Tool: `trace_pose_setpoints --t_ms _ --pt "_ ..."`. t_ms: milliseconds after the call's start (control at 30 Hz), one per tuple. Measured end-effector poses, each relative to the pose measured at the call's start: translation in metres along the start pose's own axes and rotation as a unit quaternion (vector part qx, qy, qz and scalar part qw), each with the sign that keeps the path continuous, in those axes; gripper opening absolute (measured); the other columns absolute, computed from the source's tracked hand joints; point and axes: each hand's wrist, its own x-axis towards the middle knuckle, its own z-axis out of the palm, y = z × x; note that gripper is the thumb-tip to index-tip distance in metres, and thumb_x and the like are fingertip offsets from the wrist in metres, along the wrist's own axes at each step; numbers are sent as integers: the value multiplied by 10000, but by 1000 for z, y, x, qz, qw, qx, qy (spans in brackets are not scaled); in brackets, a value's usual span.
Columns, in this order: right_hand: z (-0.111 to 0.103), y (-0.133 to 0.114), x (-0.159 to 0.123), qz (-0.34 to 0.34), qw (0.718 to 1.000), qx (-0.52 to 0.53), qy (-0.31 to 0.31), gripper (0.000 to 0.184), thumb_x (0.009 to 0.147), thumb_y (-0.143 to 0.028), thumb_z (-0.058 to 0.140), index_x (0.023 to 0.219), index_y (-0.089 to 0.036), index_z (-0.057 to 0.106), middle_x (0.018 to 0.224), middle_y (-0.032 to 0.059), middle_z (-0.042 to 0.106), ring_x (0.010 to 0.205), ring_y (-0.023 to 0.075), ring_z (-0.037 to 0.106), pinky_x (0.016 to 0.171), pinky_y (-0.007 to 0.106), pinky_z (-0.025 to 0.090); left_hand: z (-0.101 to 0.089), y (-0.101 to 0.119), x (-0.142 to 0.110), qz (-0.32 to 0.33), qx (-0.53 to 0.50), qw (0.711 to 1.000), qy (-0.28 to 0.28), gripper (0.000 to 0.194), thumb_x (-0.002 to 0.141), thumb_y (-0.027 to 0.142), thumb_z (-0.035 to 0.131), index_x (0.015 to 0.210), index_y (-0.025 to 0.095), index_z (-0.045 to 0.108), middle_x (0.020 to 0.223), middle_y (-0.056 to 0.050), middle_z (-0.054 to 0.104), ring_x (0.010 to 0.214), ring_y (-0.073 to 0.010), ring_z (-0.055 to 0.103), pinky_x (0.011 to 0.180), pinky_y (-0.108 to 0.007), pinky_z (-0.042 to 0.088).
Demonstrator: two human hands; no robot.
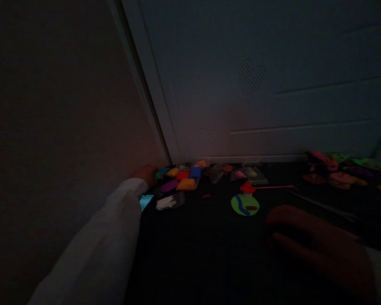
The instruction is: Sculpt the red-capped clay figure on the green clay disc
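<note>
In the dim head view, my left hand [146, 173] reaches to the far left of the dark table, beside a green and teal packet [161, 172]. Its fingers are too dark and partly hidden to make out. My right hand [317, 241] rests low on the right, fingers curved and thumb apart from them, with nothing visible between. Just left of it lies a flat light-green clay disc [236, 206] bearing a wavy blue strip and a small reddish-brown piece. A red-capped clay mushroom [247, 188] with a pale stem stands at the disc's back edge.
Several bags of coloured clay [186, 184] cluster at the back left, near a glowing cyan rectangle [146, 201]. A pink stick tool [273, 187] and a long thin tool [324, 206] lie right of the disc. Colourful clay figures [339, 180] stand back right. A panelled door-like surface [209, 84] rises behind.
</note>
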Motion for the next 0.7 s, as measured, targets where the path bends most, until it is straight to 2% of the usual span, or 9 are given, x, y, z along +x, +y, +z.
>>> trace_pose_setpoints --t_ms 33,100,167,200,267,367,433,500,700 --pt "0 -1 1 4 1000 6 17 229 802 -350 520 990 -250 603 1044 58 633 942 213 611 797 377 527 -7 10 -2 -5 14 999 29 268 802 345 536 930 111 553 943 -52 561 865 -189 554 775 -380 453" --pt "0 -4 2 21 998 27 54 215 812 -350 507 969 -247 611 1029 53 636 940 207 609 808 376 518 -18 41 -9 3 29 996 89 334 763 315 551 1000 86 502 1005 -138 530 911 -251 532 765 -418 438" --pt "-1 -8 3 36 995 55 74 213 827 -361 485 938 -244 625 994 47 648 921 202 611 804 374 513 -22 81 -20 44 29 989 141 415 762 297 511 1097 66 428 1083 -196 486 978 -292 497 785 -432 421" --pt "-3 -10 5 41 994 72 72 220 836 -364 472 925 -243 632 976 45 655 905 198 615 793 371 513 -22 103 -27 80 24 986 148 446 752 292 511 1121 64 407 1095 -201 482 981 -294 496 786 -428 422" --pt "-8 -15 10 52 990 115 58 239 842 -374 466 923 -237 645 966 45 666 894 195 619 792 369 507 -17 144 -42 173 12 977 124 462 719 275 538 1138 119 417 1055 -145 531 930 -261 531 782 -397 434" --pt "-18 -21 24 79 971 223 47 295 825 -403 501 1021 -222 628 1046 56 656 972 199 601 883 393 458 -8 189 -59 321 3 944 78 332 718 276 537 1037 186 524 956 -77 594 920 -241 546 835 -387 417" --pt "-24 -23 36 96 943 316 37 338 811 -412 522 1059 -199 611 1033 62 664 961 190 608 881 383 458 -4 205 -64 392 6 916 92 329 776 291 478 1068 144 518 954 -111 594 894 -249 544 805 -404 421" --pt "-29 -24 48 101 926 363 36 313 781 -396 564 985 -168 632 961 60 683 894 175 627 830 351 480 -3 213 -63 407 10 905 121 329 799 294 450 1059 105 521 937 -136 588 859 -260 537 764 -416 426" --pt "-48 -19 79 79 930 356 43 236 741 -358 597 751 -125 632 709 31 667 682 134 621 691 305 487 -19 221 -47 405 52 896 177 303 782 250 471 1036 89 508 900 -129 574 818 -263 510 722 -411 424"
